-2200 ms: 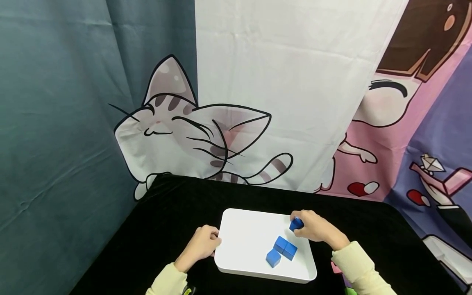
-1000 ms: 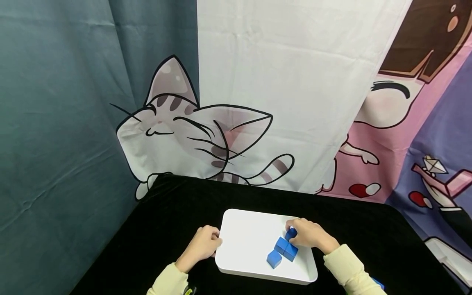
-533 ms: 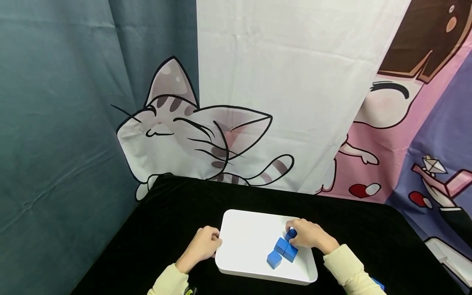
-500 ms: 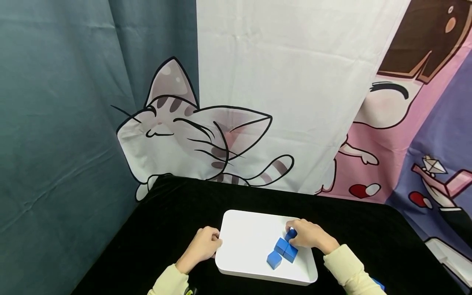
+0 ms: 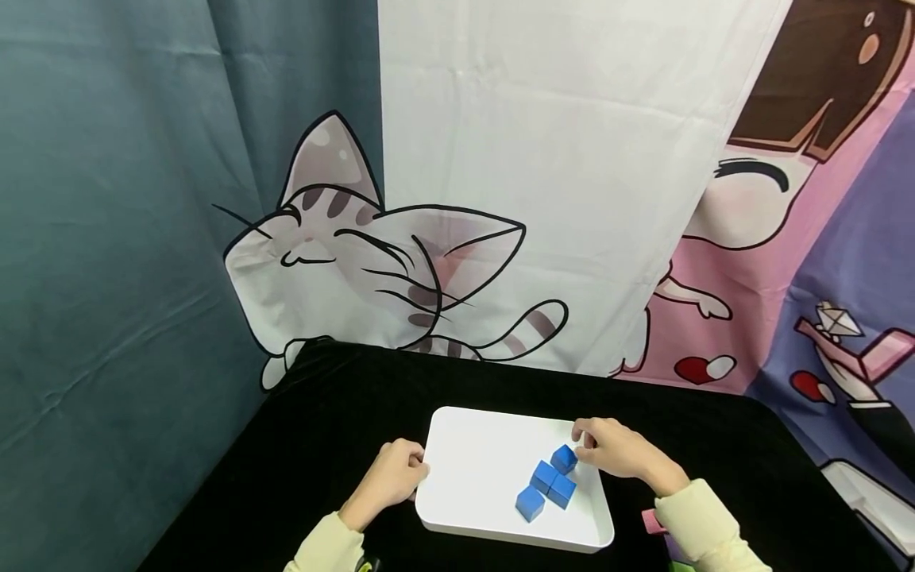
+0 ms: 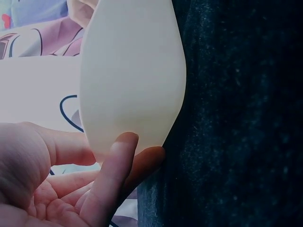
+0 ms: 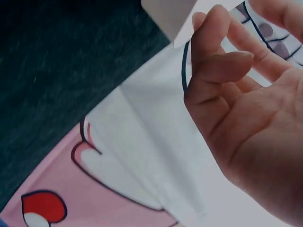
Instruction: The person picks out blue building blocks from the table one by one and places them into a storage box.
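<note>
A white rectangular tray (image 5: 472,469) lies on the black cloth in the head view. My left hand (image 5: 391,475) grips its left edge; the left wrist view shows the thumb at the rim and fingertips (image 6: 127,138) against the tray's outer wall. Several blue cubes sit in the right half of the tray: a far cube (image 5: 564,459), a touching pair with one cube (image 5: 545,477) to the left, and a near cube (image 5: 530,504). Just right of the far cube, my right hand (image 5: 620,450) hangs over the tray's right rim, fingers loosely bent around nothing.
Partly under the right sleeve (image 5: 704,524) are a pink block (image 5: 652,522) and a green block (image 5: 681,566) at the lower right. Black cloth (image 5: 343,397) covers the table. Printed curtains with a cartoon cat (image 5: 336,262) hang behind it.
My right hand has brought a blue cube down beside the others, let it go and drawn back to the right. The left hand keeps its grip on the tray.
</note>
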Tool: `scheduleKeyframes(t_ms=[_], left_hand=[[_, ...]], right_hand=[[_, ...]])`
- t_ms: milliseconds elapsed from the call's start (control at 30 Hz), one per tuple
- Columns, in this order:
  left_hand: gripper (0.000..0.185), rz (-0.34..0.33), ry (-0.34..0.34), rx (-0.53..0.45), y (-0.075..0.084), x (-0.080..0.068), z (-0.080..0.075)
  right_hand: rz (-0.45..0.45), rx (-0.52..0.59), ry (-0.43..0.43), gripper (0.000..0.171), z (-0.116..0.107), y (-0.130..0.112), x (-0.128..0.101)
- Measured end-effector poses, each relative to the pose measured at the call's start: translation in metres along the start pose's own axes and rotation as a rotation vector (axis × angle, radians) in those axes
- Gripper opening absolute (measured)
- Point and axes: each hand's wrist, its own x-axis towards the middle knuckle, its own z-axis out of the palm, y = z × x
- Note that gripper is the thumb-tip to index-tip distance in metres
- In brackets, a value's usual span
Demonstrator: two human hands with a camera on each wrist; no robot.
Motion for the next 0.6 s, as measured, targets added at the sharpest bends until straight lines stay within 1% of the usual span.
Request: scheduleKeyframes(t_ms=[100, 200, 300, 467, 600], left_hand=[[0.010, -0.002, -0.006, -0.005, 0.000, -0.002, -0.001], [0.010, 0.001, -0.012, -0.016, 0.000, -0.002, -0.001], [0.011, 0.003, -0.015, -0.024, 0.000, -0.002, 0.000], [0.010, -0.006, -0.016, -0.032, 0.001, -0.002, 0.000], [0.010, -0.003, -0.018, -0.030, 0.003, -0.001, -0.001]], right_hand=[[-0.050, -0.003, 0.019, 0.011, -0.008, 0.009, -0.009], [-0.068, 0.011, 0.022, 0.010, -0.014, 0.021, -0.021], [-0.051, 0.030, 0.002, 0.010, -0.017, 0.033, -0.034], [-0.059, 0.071, -0.063, 0.010, -0.015, 0.050, -0.055], [-0.066, 0.099, -0.079, 0.009, -0.014, 0.061, -0.069]])
